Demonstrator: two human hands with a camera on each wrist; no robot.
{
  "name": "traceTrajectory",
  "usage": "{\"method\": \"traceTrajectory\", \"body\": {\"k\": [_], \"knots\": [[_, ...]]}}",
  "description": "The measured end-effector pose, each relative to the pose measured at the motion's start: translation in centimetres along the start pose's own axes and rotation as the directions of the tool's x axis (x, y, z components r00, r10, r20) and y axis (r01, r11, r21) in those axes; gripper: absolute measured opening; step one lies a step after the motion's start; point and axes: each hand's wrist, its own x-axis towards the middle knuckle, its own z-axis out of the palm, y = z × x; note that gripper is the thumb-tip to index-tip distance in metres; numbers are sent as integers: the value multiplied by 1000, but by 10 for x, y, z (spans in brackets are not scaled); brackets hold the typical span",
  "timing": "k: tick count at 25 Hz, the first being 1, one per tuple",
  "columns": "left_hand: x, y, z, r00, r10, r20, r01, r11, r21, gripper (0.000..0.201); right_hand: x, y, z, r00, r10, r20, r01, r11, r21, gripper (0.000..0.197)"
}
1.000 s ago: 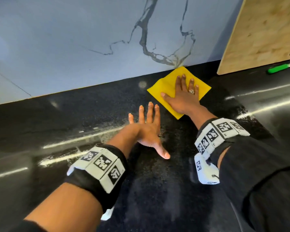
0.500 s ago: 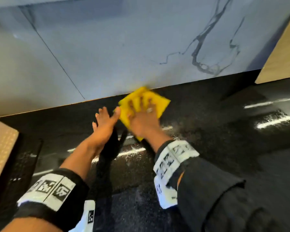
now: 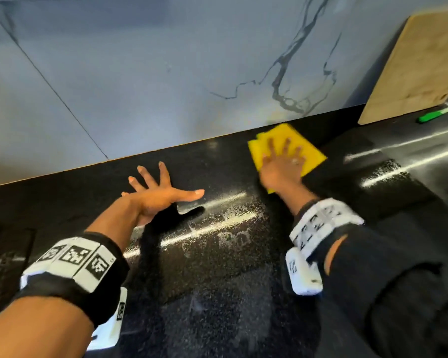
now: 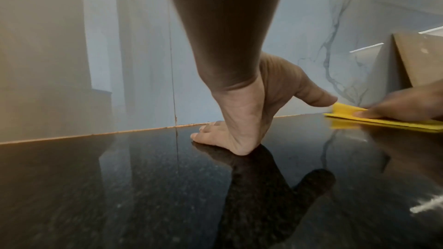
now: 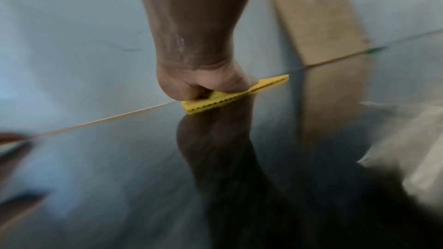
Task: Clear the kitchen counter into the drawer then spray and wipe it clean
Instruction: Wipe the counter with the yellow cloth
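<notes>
A folded yellow cloth [image 3: 313, 153] lies flat on the black speckled counter [image 3: 217, 280], close to the marble backsplash. My right hand [image 3: 282, 164] presses on it with straight, spread fingers; the right wrist view shows the palm on the cloth [image 5: 225, 97]. My left hand [image 3: 155, 192] rests flat on the bare counter to the left of the cloth, fingers spread and thumb pointing right, holding nothing. In the left wrist view the left hand [image 4: 242, 135] touches the counter by its outer edge, with the cloth [image 4: 383, 122] off to the right. Wet streaks [image 3: 217, 223] shine between the hands.
A wooden cutting board [image 3: 419, 68] leans against the wall at the far right. A green-handled utensil [image 3: 435, 115] lies on the counter at its foot. A dark panel [image 3: 5, 259] sits at the left edge of the counter.
My right hand has slid the yellow cloth to the right along the backsplash, away from the left hand. The left hand now lies flat on the counter with spread fingers.
</notes>
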Motion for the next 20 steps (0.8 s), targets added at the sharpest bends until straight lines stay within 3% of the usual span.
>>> {"method": "traceTrajectory", "body": {"k": [1,3,4,5,6,7,9,10,11,12,13,14,15,16,17,18,19,20], "knots": [[3,-2,-1,1000,-9,20,10,1000,-24,147,-28,-21,16,969,-240,55,244,967,-72,57],[6,-1,1,999,-2,42,6,997,-80,139,-97,-33,43,776,-581,248,617,781,-100,56],[5,-2,1,1000,-3,28,5,997,-80,134,-121,-27,47,676,-678,289,721,690,-68,55],[5,-2,1,1000,-8,12,9,999,-40,132,-123,-7,42,640,-716,278,752,657,-40,53],[5,-2,0,1000,-17,9,17,1000,22,132,-114,18,35,670,-697,253,731,679,-65,51],[5,-2,0,1000,-24,5,23,996,87,136,-98,45,28,745,-632,216,661,743,-106,53],[3,-2,1,1000,-22,-8,23,981,194,146,-61,100,0,946,-303,113,314,944,-100,61],[4,-3,3,1000,-18,-13,21,969,244,150,-48,123,-11,995,-84,47,87,995,-58,61],[6,-4,4,999,-22,-25,28,959,281,152,-41,135,-17,996,87,16,-87,996,3,58],[9,-4,5,999,-27,-35,36,952,303,153,-42,133,-18,983,181,7,-181,983,42,56],[10,-3,5,999,-35,-40,46,948,316,155,-51,119,-13,985,169,31,-170,985,24,57],[11,-3,5,998,-43,-42,55,943,327,156,-69,97,-5,994,71,78,-69,997,-34,58],[10,-3,5,998,-48,-42,59,941,333,156,-96,70,9,986,-99,135,112,990,-91,61],[10,-3,5,998,-47,-49,61,939,338,155,-133,43,25,924,-316,216,348,928,-133,64],[9,-4,6,998,-42,-54,57,940,336,153,-176,22,40,809,-511,290,560,821,-116,66],[7,-5,6,998,-27,-65,48,939,340,150,-211,16,53,701,-639,318,693,714,-93,65],[3,-6,7,997,-10,-77,36,939,341,145,-229,25,61,630,-722,286,768,635,-87,62],[0,-6,7,996,10,-94,23,938,345,140,-229,45,64,615,-754,230,788,600,-142,56]]}}
